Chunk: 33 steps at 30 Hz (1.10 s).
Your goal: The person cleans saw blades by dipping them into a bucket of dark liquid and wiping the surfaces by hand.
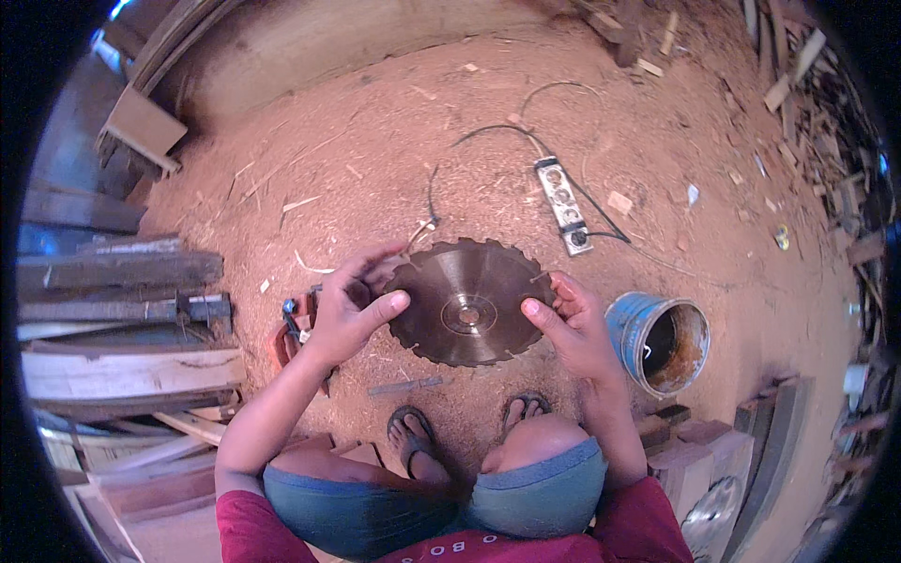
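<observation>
A round, toothed circular saw blade [436, 296] with a small centre hole is held up in front of me, its flat face tilted toward me. My left hand [361, 305] grips its left rim, thumb on the near face and fingers behind. At the opposite rim, my right hand [571, 319] pinches the blade the same way, with its fingers partly hidden. Below and left of the blade, a red-orange power tool [283, 345] lies on the ground, partly covered by my left forearm.
A power strip [563, 206] with dark cables lies ahead on sawdust-strewn ground. To the right rests a blue metal can [638, 328] on its side. Stacked planks [131, 373] fill the left, and another saw blade [713, 507] leans near wood blocks at lower right.
</observation>
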Motion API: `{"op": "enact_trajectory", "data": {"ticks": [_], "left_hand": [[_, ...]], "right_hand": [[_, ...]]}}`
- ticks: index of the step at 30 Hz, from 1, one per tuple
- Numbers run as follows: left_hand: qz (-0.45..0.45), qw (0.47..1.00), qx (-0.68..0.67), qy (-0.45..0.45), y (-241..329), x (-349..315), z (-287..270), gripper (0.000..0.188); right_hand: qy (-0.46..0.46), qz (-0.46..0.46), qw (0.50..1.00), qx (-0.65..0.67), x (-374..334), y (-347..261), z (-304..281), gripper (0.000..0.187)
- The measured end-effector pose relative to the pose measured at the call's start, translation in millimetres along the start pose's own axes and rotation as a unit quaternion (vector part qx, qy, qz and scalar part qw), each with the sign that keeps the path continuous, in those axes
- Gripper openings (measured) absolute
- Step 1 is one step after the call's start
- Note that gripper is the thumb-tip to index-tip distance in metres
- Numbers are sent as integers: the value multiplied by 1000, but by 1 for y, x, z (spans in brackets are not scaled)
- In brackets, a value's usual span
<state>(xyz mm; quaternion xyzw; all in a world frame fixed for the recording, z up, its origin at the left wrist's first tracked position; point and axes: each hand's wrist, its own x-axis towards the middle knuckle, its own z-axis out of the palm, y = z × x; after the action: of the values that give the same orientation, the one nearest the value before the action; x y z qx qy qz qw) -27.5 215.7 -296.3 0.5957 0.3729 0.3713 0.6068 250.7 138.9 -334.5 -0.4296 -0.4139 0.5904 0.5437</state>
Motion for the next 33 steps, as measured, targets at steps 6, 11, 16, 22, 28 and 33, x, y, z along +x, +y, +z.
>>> {"op": "enact_trajectory", "data": {"ticks": [6, 11, 16, 22, 28, 33], "left_hand": [[-52, 986, 141, 67, -28, -36, -16, 20], [-25, 984, 148, 100, -65, -66, -25, 22], [-6, 977, 170, 124, -76, -75, -28, 18], [53, 982, 121, 132, -88, -70, -36, 11], [59, 984, 110, 129, -91, -72, -38, 11], [76, 983, 110, 126, -91, -74, -39, 13]], "right_hand": [[-85, 44, 994, -51, 21, 19, 13, 27], [-71, -9, 994, -77, 28, 40, 32, 22], [-124, -90, 968, -200, 31, 31, 38, 19], [-151, -141, 962, -178, 35, 38, 44, 19], [-162, -166, 959, -166, 30, 39, 48, 21], [-173, -192, 950, -176, 28, 39, 48, 21]]}}
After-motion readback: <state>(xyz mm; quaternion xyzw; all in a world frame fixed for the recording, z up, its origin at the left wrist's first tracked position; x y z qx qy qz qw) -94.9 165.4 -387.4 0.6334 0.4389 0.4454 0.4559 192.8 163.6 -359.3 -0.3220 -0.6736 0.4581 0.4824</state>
